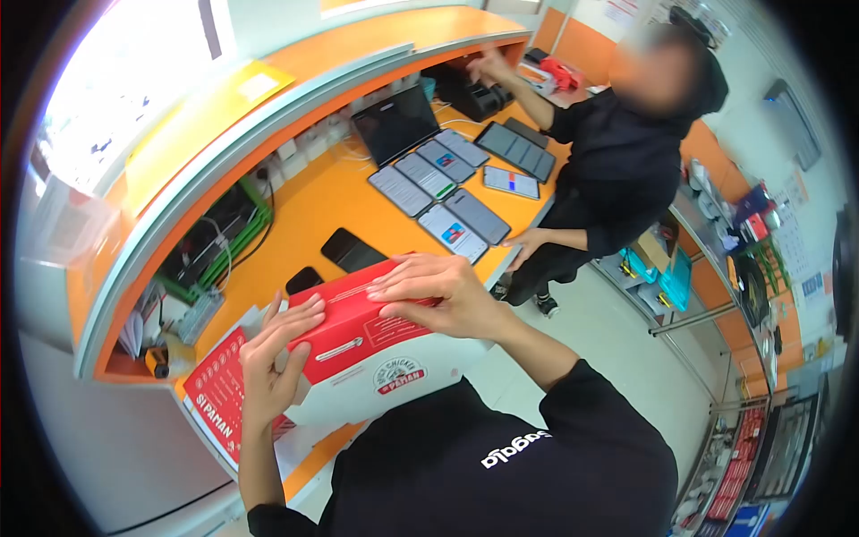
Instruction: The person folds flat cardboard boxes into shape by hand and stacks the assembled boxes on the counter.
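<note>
A red and white takeaway box (371, 371) with a round "Spicy Chicken Si Paman" logo is held in front of my chest, over the counter's near edge. My left hand (273, 358) grips its left end, with fingers over the red top and the thumb on the near side. Across the right part of the top lie the fingers of my right hand (443, 291), the thumb bent against the near face. Under and beside the box's left end is a red printed "Si Paman" sheet (215, 394). What the box contains is hidden.
Several phones and tablets (425, 174) cover the orange counter (304, 201) near a dark laptop (398, 125). Two black phones (349, 251) lie just beyond the box. A person in black (617, 152) stands at the counter's far right end. Metal shelves (716, 277) line the right.
</note>
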The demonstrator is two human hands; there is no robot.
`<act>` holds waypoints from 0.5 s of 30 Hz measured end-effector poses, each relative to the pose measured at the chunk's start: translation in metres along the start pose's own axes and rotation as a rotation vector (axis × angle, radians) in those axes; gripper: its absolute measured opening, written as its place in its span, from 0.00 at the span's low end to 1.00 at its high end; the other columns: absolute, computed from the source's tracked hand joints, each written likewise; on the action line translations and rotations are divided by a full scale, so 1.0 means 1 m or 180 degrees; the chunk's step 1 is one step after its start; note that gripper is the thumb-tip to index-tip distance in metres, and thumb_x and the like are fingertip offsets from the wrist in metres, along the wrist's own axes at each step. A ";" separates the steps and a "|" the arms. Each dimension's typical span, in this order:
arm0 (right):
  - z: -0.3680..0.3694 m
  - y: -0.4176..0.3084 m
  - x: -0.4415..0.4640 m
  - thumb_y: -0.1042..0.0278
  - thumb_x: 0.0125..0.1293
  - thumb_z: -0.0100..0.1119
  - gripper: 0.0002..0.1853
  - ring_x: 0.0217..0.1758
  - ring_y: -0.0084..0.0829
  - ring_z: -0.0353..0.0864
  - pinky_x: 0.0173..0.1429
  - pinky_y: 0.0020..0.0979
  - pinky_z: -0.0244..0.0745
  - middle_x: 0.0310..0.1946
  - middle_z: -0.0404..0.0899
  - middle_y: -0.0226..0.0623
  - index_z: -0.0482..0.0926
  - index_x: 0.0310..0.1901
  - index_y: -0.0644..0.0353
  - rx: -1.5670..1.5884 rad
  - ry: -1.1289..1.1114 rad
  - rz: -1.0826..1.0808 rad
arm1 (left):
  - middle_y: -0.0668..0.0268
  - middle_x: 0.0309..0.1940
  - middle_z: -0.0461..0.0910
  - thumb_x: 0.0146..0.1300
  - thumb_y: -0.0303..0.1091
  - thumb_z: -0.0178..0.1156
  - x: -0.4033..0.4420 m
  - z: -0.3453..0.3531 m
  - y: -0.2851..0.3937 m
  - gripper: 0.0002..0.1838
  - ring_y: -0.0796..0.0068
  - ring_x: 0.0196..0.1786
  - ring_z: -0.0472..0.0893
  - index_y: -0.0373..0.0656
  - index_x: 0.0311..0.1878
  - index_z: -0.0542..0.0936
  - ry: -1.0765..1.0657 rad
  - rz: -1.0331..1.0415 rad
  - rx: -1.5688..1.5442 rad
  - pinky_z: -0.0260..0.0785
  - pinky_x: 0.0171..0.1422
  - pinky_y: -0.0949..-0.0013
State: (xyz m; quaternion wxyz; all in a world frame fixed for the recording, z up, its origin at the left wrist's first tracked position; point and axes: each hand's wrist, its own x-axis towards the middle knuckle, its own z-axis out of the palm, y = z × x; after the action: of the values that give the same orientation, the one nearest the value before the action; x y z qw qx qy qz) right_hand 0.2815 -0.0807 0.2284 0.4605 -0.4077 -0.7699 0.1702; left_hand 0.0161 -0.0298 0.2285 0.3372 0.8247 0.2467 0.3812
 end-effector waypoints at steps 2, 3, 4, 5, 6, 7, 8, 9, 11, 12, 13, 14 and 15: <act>-0.001 0.000 -0.001 0.67 0.58 0.69 0.10 0.47 0.38 0.85 0.62 0.44 0.73 0.39 0.86 0.37 0.86 0.42 0.56 -0.0009 0.0026 0.0000 | 0.53 0.49 0.84 0.55 0.21 0.57 0.001 -0.002 0.000 0.16 0.57 0.58 0.81 0.33 0.47 0.83 -0.0037 0.0029 -0.0048 0.50 0.76 0.42; -0.001 -0.002 -0.001 0.67 0.58 0.69 0.11 0.47 0.38 0.85 0.62 0.44 0.73 0.39 0.86 0.37 0.86 0.42 0.56 0.0025 -0.0037 0.0040 | 0.53 0.48 0.84 0.55 0.21 0.57 0.001 -0.003 0.001 0.15 0.58 0.56 0.82 0.33 0.47 0.84 -0.0052 -0.0006 -0.0062 0.50 0.76 0.41; -0.001 -0.003 -0.001 0.66 0.58 0.69 0.11 0.47 0.37 0.85 0.62 0.43 0.73 0.39 0.86 0.37 0.86 0.43 0.55 0.0064 -0.0101 0.0077 | 0.53 0.46 0.85 0.55 0.21 0.57 0.002 -0.005 0.002 0.15 0.58 0.54 0.83 0.33 0.46 0.84 -0.0052 0.0012 -0.0056 0.52 0.76 0.41; 0.000 -0.004 -0.002 0.66 0.58 0.69 0.11 0.47 0.37 0.85 0.62 0.43 0.73 0.39 0.86 0.37 0.86 0.43 0.55 0.0050 -0.0088 0.0065 | 0.53 0.46 0.85 0.55 0.21 0.57 0.002 -0.006 0.002 0.15 0.58 0.54 0.83 0.33 0.46 0.84 -0.0054 0.0034 -0.0051 0.52 0.76 0.41; 0.000 -0.006 -0.002 0.65 0.58 0.69 0.12 0.46 0.37 0.85 0.62 0.44 0.73 0.40 0.86 0.37 0.86 0.44 0.55 -0.0038 -0.0174 0.0101 | 0.54 0.46 0.85 0.55 0.20 0.57 0.002 -0.007 0.003 0.15 0.59 0.54 0.83 0.33 0.45 0.84 -0.0071 0.0009 -0.0068 0.53 0.75 0.41; 0.000 -0.007 -0.002 0.65 0.59 0.69 0.12 0.46 0.37 0.85 0.63 0.44 0.72 0.40 0.86 0.37 0.86 0.45 0.54 -0.0128 -0.0258 0.0135 | 0.54 0.45 0.85 0.55 0.20 0.56 0.002 -0.008 0.004 0.15 0.59 0.53 0.83 0.33 0.45 0.84 -0.0087 -0.0014 -0.0083 0.54 0.75 0.42; 0.002 -0.006 -0.004 0.62 0.60 0.69 0.15 0.49 0.32 0.84 0.67 0.49 0.67 0.43 0.86 0.32 0.84 0.49 0.51 -0.0221 -0.0300 0.0088 | 0.54 0.45 0.85 0.55 0.20 0.56 0.002 -0.009 0.006 0.15 0.59 0.53 0.83 0.33 0.45 0.84 -0.0088 0.0009 -0.0077 0.54 0.75 0.42; 0.003 -0.004 -0.005 0.62 0.60 0.69 0.15 0.49 0.32 0.84 0.67 0.49 0.67 0.43 0.86 0.32 0.84 0.49 0.51 -0.0232 -0.0290 0.0079 | 0.54 0.45 0.85 0.55 0.20 0.57 0.002 -0.010 0.007 0.14 0.59 0.53 0.83 0.33 0.45 0.84 -0.0088 -0.0063 -0.0135 0.56 0.74 0.44; 0.007 0.001 -0.006 0.63 0.60 0.69 0.14 0.48 0.33 0.85 0.66 0.48 0.69 0.42 0.86 0.34 0.85 0.48 0.52 -0.0059 -0.0301 -0.0012 | 0.53 0.45 0.85 0.55 0.20 0.57 0.000 -0.012 0.007 0.14 0.59 0.53 0.84 0.33 0.45 0.84 -0.0083 -0.0122 -0.0185 0.57 0.74 0.46; 0.010 0.002 -0.007 0.63 0.60 0.69 0.14 0.48 0.33 0.85 0.66 0.48 0.69 0.42 0.86 0.34 0.85 0.48 0.52 -0.0065 -0.0295 -0.0026 | 0.53 0.45 0.85 0.56 0.20 0.57 0.000 -0.014 0.006 0.14 0.59 0.52 0.84 0.33 0.46 0.84 -0.0149 -0.0239 -0.0294 0.59 0.73 0.48; 0.014 0.002 -0.008 0.64 0.59 0.69 0.13 0.45 0.35 0.85 0.61 0.44 0.73 0.40 0.86 0.37 0.85 0.46 0.54 0.0033 -0.0208 -0.0044 | 0.53 0.45 0.85 0.56 0.20 0.57 -0.001 -0.015 0.005 0.14 0.59 0.52 0.84 0.33 0.46 0.84 -0.0215 -0.0359 -0.0401 0.61 0.73 0.50; 0.017 0.002 -0.009 0.65 0.59 0.68 0.12 0.43 0.38 0.85 0.56 0.40 0.77 0.39 0.86 0.40 0.86 0.44 0.55 0.0131 -0.0123 -0.0069 | 0.53 0.45 0.85 0.56 0.20 0.57 -0.001 -0.016 0.006 0.14 0.59 0.52 0.84 0.33 0.46 0.84 -0.0206 -0.0346 -0.0385 0.61 0.73 0.50; 0.018 0.002 -0.010 0.65 0.59 0.68 0.12 0.43 0.38 0.85 0.56 0.40 0.77 0.39 0.86 0.40 0.86 0.44 0.55 0.0133 -0.0120 -0.0092 | 0.53 0.45 0.85 0.56 0.20 0.58 -0.001 -0.018 0.007 0.14 0.59 0.52 0.84 0.33 0.46 0.84 -0.0328 -0.0464 -0.0410 0.62 0.72 0.51</act>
State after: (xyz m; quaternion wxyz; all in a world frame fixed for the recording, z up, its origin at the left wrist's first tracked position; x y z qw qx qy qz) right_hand 0.2693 -0.0847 0.2119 0.4567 -0.3836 -0.7805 0.1873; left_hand 0.0024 -0.0279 0.2418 0.4286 0.7997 0.2634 0.3278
